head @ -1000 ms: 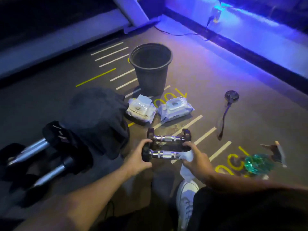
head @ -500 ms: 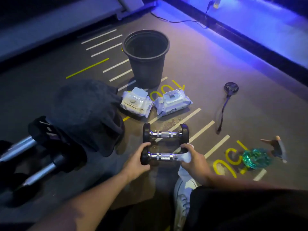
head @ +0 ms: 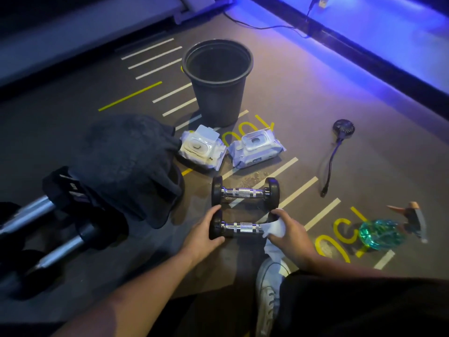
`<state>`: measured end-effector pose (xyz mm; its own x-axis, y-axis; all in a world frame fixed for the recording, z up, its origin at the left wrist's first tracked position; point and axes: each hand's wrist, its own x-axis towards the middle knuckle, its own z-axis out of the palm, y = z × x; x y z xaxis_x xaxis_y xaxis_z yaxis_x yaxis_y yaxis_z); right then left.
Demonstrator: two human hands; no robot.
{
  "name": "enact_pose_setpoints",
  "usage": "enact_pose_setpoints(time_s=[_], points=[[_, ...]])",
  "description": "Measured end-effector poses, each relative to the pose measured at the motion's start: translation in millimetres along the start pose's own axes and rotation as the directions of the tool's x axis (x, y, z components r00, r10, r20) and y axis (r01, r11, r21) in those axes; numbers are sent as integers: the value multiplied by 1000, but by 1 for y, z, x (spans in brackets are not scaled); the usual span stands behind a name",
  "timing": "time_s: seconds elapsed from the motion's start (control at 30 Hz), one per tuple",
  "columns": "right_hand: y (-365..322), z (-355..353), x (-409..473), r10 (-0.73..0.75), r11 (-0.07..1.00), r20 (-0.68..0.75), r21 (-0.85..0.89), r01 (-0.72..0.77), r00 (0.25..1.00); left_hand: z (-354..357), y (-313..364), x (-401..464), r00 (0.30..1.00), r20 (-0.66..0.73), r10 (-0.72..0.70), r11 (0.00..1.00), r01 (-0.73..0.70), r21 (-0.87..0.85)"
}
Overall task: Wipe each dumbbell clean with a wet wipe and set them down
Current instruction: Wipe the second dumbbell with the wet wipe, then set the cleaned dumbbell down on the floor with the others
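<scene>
Two small dumbbells with black ends and chrome handles lie side by side on the gym floor. The far dumbbell (head: 245, 192) lies untouched. The near dumbbell (head: 240, 228) is held at both ends. My left hand (head: 204, 235) grips its left black end. My right hand (head: 290, 233) holds a white wet wipe (head: 274, 229) wrapped over the right end, which is hidden under wipe and fingers. A tail of the wipe hangs down toward my white shoe.
Two wet wipe packs (head: 201, 150) (head: 255, 148) lie beyond the dumbbells, with a black bin (head: 217, 81) behind them. A dark cloth (head: 128, 164) covers larger dumbbells (head: 48, 229) at left. A small fan (head: 340, 142) and a green spray bottle (head: 386, 233) lie at right.
The view has shifted a little. My hands stay on the near dumbbell's ends; the wipe now sits more over the right end and handle.
</scene>
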<state>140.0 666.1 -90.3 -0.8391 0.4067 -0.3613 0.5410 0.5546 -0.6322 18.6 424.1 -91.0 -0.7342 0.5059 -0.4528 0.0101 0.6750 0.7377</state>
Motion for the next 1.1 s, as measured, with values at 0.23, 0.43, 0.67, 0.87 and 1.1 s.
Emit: enact_pose_setpoints(time_s=[0.23,0.43,0.67,0.87,1.1], points=[[-18,-21,-3,-156,982,-43,-111,150,987,-20,14,-7,994,-58,89,990,-83,111],[-68,-55,3,-294,944,-23,-160,287,955,-60,42,-21,975,-32,222,958,-211,196],[-166,-98,8,-466,873,-11,-167,458,885,-158,86,-69,923,9,385,819,-346,457],[-262,-116,1,-656,722,82,-220,656,750,-247,103,-116,856,-123,502,755,-365,545],[-362,-94,-14,-776,580,140,-226,783,615,-329,76,-166,837,-280,470,812,-286,508]])
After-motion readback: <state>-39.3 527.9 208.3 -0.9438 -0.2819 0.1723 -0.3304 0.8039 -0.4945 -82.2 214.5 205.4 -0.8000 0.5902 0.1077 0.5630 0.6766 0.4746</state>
